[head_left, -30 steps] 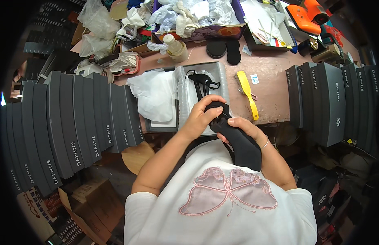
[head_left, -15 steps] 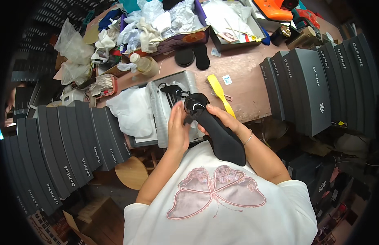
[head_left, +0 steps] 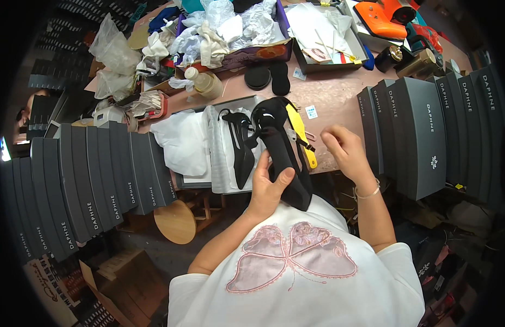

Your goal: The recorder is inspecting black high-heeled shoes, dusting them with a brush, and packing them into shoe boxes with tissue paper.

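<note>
My left hand [head_left: 266,193] holds a black strappy shoe [head_left: 280,155] over my lap, fingers beneath it and thumb along its side. The shoe's toe points down toward my shirt, and a thin strap with a small buckle hangs off its right side. Right of the shoe, my right hand [head_left: 345,150] is raised with its fingers curled in, apart from the shoe. Whether anything is inside those fingers is hidden. A matching black shoe [head_left: 241,158] lies in the lined shoe box [head_left: 215,158] left of the held one. Partly behind the held shoe lies a flat yellow tool [head_left: 312,158].
Dark grey shoe boxes stand in rows at left [head_left: 86,185] and right [head_left: 416,141]. White tissue paper [head_left: 179,141] spills beside the open box. Farther back are a bottle [head_left: 206,83], black pads [head_left: 258,77], a purple box [head_left: 263,52] of crumpled paper and an orange device [head_left: 380,24].
My right hand has let go of the shoe and moved off to the right, its fingers curling. My left hand has shifted under the shoe and now supports it. The strap has swung out rightward.
</note>
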A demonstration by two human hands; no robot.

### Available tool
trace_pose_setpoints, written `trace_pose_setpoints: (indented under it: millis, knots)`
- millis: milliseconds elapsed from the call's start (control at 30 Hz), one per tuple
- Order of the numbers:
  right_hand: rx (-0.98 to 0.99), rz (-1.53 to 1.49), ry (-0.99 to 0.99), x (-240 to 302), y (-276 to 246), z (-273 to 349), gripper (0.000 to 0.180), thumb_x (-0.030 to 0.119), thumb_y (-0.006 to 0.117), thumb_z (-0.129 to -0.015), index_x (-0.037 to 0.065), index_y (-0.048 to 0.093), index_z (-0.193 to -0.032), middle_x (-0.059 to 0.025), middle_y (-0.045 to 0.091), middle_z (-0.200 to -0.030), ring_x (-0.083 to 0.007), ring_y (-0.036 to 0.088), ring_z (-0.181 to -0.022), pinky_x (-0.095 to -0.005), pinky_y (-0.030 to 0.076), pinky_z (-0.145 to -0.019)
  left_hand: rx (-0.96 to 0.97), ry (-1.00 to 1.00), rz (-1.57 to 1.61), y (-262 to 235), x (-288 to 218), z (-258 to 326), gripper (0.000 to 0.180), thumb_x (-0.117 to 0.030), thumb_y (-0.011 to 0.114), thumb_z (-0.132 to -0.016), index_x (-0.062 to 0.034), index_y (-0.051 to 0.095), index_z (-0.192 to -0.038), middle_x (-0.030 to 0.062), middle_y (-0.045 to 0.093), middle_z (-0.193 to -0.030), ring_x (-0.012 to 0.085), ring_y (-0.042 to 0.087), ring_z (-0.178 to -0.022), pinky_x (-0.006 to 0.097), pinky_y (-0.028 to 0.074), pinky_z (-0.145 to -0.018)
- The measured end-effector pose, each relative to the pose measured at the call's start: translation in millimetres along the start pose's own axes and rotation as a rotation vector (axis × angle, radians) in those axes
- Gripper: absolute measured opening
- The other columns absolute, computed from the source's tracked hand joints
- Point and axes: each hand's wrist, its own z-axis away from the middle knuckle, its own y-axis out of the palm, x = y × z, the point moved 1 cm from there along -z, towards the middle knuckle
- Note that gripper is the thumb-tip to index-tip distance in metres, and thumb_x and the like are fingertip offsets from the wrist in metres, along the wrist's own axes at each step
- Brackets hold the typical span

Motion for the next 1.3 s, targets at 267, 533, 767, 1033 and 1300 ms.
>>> trace_pose_setpoints:
  millis: [267,533,767,1033,1300]
  knots:
    - [0.149,-0.239,-0.143,24,20,30,0.031,0.013,0.077,-0.077,0.003,0.066,-0.104,-0.0025,0.055,-0.082,-0.0092,0.053,-0.068,-0.0238,0.042,-0.059,-0.072,0.088,-0.142,-3,-14,5,0.051,-0.029,0.070,-0.087,0.0010,0.046,-0.120,0.0075,0.056,-0.107,0.0124,0.054,-0.096,0.025,0.046,-0.084]
    - [0.144,-0.041,-0.338,45,26,26,0.012,0.006,0.069,-0.080,0.002,0.059,-0.086,-0.0105,0.055,-0.079,-0.0243,0.058,-0.064,-0.0328,0.046,-0.058,-0.120,0.176,-0.241,-8,-19,10,0.048,-0.026,0.072,-0.086,0.0005,0.047,-0.118,0.0064,0.055,-0.105,0.0133,0.053,-0.095,0.025,0.045,-0.085]
    - [0.484,-0.324,-0.426,54,45,42,0.009,0.009,0.063,-0.086,0.002,0.057,-0.088,-0.0116,0.054,-0.083,-0.0282,0.058,-0.068,-0.0345,0.048,-0.061,-0.204,0.100,-0.132,-29,-14,8,0.059,-0.025,0.071,-0.087,0.0012,0.041,-0.131,0.0070,0.055,-0.111,0.0136,0.054,-0.097,0.027,0.044,-0.088]
    - [0.001,0.405,-0.192,-187,71,-55,0.027,0.009,0.066,-0.079,0.004,0.061,-0.105,-0.0169,0.060,-0.097,-0.0355,0.058,-0.091,-0.0403,0.048,-0.081,-0.182,0.103,-0.124,-40,-17,8,0.067,-0.030,0.070,-0.087,0.0010,0.037,-0.136,0.0063,0.053,-0.114,0.0122,0.052,-0.100,0.026,0.042,-0.090]
    - [0.098,0.623,0.003,-231,86,-68,0.014,0.012,0.063,-0.081,0.001,0.060,-0.091,-0.0178,0.061,-0.089,-0.0373,0.059,-0.083,-0.0410,0.049,-0.071,-0.279,0.080,-0.072,-43,-22,8,0.056,-0.027,0.067,-0.089,0.0008,0.042,-0.132,0.0060,0.055,-0.113,0.0117,0.052,-0.100,0.026,0.042,-0.089]
